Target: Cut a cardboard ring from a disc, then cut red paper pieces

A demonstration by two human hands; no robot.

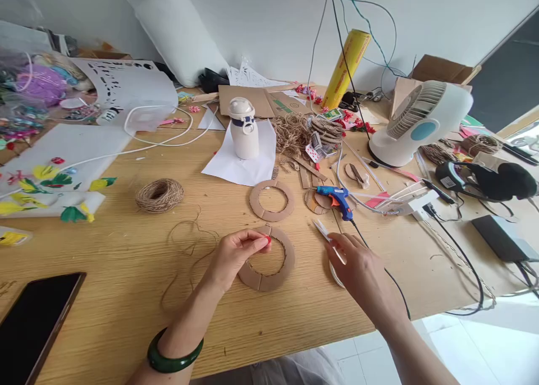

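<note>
My left hand [241,254] is pinched closed over the upper left edge of the nearer cardboard ring [275,281]; something small and red shows at its fingertips, too small to name. Twine shows along that ring's inner edge. On the right, my right hand [357,264] is closed on a pair of scissors [322,229], their blades pointing up and left. A second cardboard ring [256,200] lies just beyond the first. Loose twine [191,250] trails left of my left hand, and a coil of twine [159,196] sits farther left.
A blue glue gun [339,200] with a cable lies beyond my right hand. A white bottle [245,135] stands on paper. At the right are a white fan [421,121], a power strip [416,205] and headphones [480,180]. A phone [40,323] lies near left.
</note>
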